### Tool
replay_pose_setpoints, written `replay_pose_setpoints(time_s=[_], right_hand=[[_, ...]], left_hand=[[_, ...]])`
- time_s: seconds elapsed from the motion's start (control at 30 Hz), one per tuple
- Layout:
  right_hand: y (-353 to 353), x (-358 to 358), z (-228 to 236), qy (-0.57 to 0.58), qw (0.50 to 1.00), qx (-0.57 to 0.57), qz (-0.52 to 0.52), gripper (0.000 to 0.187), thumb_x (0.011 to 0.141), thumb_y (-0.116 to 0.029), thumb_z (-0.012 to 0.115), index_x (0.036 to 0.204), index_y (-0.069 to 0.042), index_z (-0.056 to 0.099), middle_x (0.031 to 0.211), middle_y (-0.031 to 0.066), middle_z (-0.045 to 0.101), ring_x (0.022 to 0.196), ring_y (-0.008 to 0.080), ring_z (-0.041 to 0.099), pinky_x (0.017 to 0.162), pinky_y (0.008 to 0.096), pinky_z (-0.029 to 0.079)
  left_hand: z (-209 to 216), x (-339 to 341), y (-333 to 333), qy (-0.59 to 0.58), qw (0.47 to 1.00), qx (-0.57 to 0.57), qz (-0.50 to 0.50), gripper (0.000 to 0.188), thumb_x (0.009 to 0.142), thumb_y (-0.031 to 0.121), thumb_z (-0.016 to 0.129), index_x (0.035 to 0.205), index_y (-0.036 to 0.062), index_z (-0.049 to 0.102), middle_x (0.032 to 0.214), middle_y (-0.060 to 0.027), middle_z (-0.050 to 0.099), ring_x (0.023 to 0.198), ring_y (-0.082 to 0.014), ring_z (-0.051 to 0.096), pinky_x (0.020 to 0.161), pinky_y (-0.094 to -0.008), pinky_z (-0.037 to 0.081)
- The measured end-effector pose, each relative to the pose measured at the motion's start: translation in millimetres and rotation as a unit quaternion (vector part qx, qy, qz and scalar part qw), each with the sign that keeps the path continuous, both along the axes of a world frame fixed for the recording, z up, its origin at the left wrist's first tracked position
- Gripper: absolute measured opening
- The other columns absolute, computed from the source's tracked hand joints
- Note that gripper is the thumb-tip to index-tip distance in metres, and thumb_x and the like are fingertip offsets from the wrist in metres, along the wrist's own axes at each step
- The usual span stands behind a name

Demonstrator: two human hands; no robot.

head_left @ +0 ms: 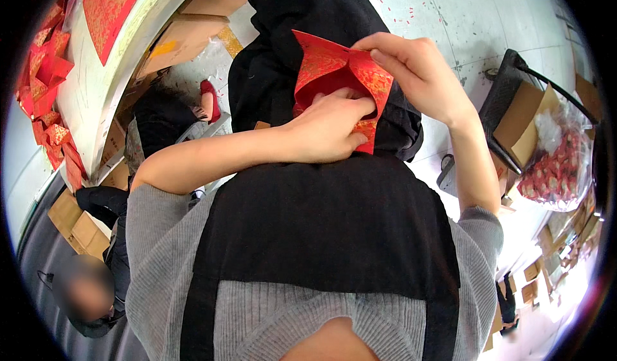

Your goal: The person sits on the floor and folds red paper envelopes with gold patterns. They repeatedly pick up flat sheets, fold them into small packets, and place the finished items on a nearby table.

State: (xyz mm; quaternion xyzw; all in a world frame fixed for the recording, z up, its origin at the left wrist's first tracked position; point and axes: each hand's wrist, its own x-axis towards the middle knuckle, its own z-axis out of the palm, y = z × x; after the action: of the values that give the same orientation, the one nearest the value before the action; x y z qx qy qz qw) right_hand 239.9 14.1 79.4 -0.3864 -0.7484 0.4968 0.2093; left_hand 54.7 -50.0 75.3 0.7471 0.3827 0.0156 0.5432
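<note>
Over my lap, a folded red paper piece (321,65) with a gold pattern stands opened up like a pouch, its plain red inside showing. My left hand (331,126) reaches into the opening. Its fingertips are hidden inside, while the thumb lies outside against the near wall, so that wall is gripped between them. With thumb and forefinger, my right hand (418,72) pinches the paper's far right edge. Black trousers and a black apron (340,226) lie beneath and behind the paper.
On the white table (96,110) at left lie a flat red-gold sheet (108,14) and a heap of folded red pieces (45,78). Another person (103,245) sits at lower left. Cardboard boxes (193,39) sit below the table. At right stand a black cart (508,113) and a clear bag of red items (556,178).
</note>
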Motion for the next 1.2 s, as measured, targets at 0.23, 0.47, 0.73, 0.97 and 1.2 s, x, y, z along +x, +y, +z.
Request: replay_pose_setpoints(time_s=[0.23, 0.47, 0.73, 0.97, 1.2], right_hand=[[-13.1, 9.8, 14.3, 0.004, 0.994, -0.093, 0.050, 0.026, 0.094, -0.014, 0.052, 0.118, -0.004, 0.059, 0.095, 0.0204, 0.066, 0.089, 0.0376, 0.064, 0.076, 0.0381, 0.051], [-45.7, 0.9, 12.3, -0.086, 0.991, 0.036, -0.100, 0.028, 0.087, -0.012, 0.061, 0.114, -0.006, 0.061, 0.102, 0.0174, 0.066, 0.087, 0.0359, 0.065, 0.075, 0.0396, 0.053], [-50.3, -15.5, 7.7, -0.191, 0.960, 0.160, -0.124, 0.031, 0.077, -0.015, 0.070, 0.106, -0.006, 0.062, 0.102, 0.0127, 0.066, 0.084, 0.0305, 0.066, 0.071, 0.0367, 0.054], [-46.1, -33.0, 20.6, -0.278, 0.904, 0.300, -0.125, 0.038, 0.069, -0.016, 0.073, 0.102, -0.005, 0.059, 0.111, 0.0085, 0.062, 0.095, 0.0274, 0.062, 0.071, 0.0376, 0.054], [-43.5, -25.4, 13.3, -0.208, 0.951, 0.200, -0.114, 0.032, 0.072, -0.007, 0.066, 0.103, -0.004, 0.059, 0.100, 0.0112, 0.065, 0.082, 0.0323, 0.063, 0.069, 0.0406, 0.053]], left_hand=[[10.5, -1.0, -5.4, 0.036, 0.968, 0.239, -0.061, 0.040, 0.079, 0.019, 0.069, 0.113, 0.0042, 0.055, 0.116, -0.0124, 0.056, 0.114, -0.0317, 0.051, 0.093, -0.0457, 0.042], [45.9, -62.8, 27.7, 0.012, 0.936, 0.305, 0.173, 0.020, 0.074, 0.008, 0.075, 0.093, 0.0078, 0.069, 0.090, -0.0058, 0.071, 0.082, -0.0179, 0.069, 0.073, -0.0307, 0.054], [-9.7, -46.2, 34.2, -0.101, 0.938, 0.262, 0.204, 0.038, 0.070, 0.014, 0.080, 0.103, 0.0040, 0.066, 0.103, -0.0102, 0.068, 0.091, -0.0231, 0.068, 0.080, -0.0320, 0.054], [-8.3, -30.6, 17.6, -0.048, 0.917, 0.299, 0.259, 0.049, 0.061, 0.005, 0.077, 0.106, 0.0036, 0.057, 0.110, -0.0136, 0.056, 0.092, -0.0295, 0.062, 0.075, -0.0348, 0.053], [-21.1, -11.1, 24.1, 0.067, 0.808, 0.532, 0.245, 0.049, 0.055, 0.001, 0.074, 0.102, 0.0037, 0.059, 0.115, -0.0128, 0.053, 0.097, -0.0291, 0.058, 0.078, -0.0372, 0.051]])
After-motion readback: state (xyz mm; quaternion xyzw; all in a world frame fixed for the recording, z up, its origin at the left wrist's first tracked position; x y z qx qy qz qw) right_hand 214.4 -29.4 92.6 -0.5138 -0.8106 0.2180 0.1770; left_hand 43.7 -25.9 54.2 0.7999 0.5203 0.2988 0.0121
